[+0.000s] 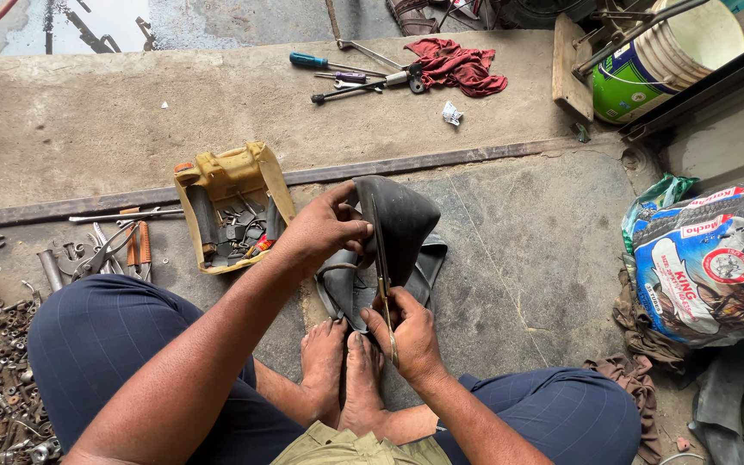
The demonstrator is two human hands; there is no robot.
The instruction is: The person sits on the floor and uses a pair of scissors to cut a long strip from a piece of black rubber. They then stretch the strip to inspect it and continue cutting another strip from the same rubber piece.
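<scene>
I sit on a concrete floor with my bare feet (344,370) together in front of me. My left hand (325,231) pinches the top edge of a folded black rubber inner tube (399,226) and holds it upright. My right hand (408,331) grips the handles of a pair of scissors (381,271). Their blades run up along the rubber, cutting into it. The lower part of the tube (346,288) lies slack on the floor by my toes.
A cut-open yellow container (230,202) holding small tools lies to the left, beside pliers (138,250), spanners and a heap of nuts (6,379). Screwdrivers (337,73) and a red rag (462,65) lie farther away. A printed sack (716,267) and a bucket (665,56) stand at right.
</scene>
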